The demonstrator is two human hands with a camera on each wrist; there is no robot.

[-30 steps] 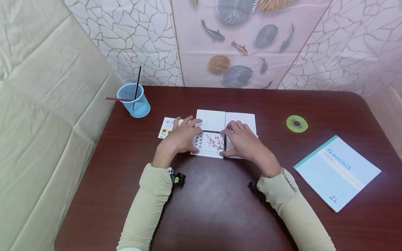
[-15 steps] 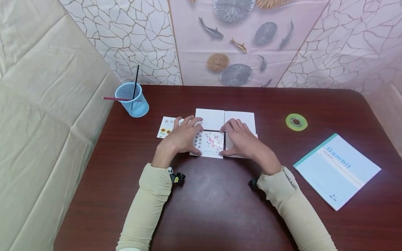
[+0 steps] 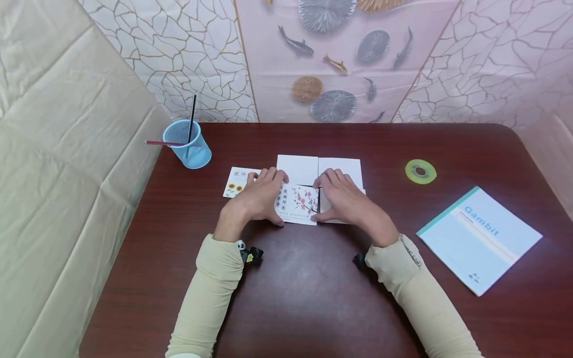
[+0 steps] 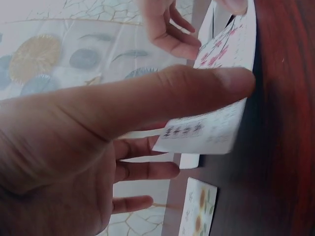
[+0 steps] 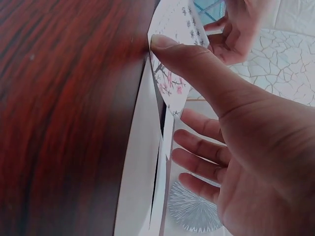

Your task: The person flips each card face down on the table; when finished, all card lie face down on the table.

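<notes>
- Blossom card (image 3: 299,205) sits between the hands, long axis running left to right
- Left hand (image 3: 256,200) grips its left end, right hand (image 3: 346,201) its right; neither looks nearer
- It seems tilted off the desk (image 3: 309,288), though fingers partly hide its edges

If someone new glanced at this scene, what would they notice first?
Probably the pink-blossom card in the middle of the head view, held between the left hand and the right hand. After that, likely the light-blue mesh cup near the table's far-left corner, and the "Gambit" notebook lying at an angle on the right.
</notes>
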